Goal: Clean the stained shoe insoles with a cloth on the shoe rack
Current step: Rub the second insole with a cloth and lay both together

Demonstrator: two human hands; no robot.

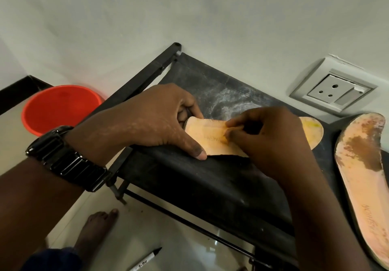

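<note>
Two insoles: I count both on the shoe rack (210, 186) in the head view, well apart from each other.
held insole (210, 139): lies across the rack's black fabric top, heel end under the left hand, toe end showing beyond the right hand.
left hand (160, 121): fingers curled round the heel's far edge, thumb pressed on the near edge, gripping it; a black watch (65, 157) sits on the wrist.
right hand (271, 142): fingertips bunched, pinching what I take to be a small yellowish cloth (228, 132) against the middle of that insole. It nearly matches the insole's colour on my feed, so I can't be sure.
second insole (362, 186): flat at the rack's right end, brown stain on its forepart, untouched.
orange bucket (61, 106): left of the rack, beyond the left wrist.
wall socket (334, 90): on the wall behind the rack.
marker pen (147, 259): on the floor tiles, near a bare foot (99, 226).
</note>
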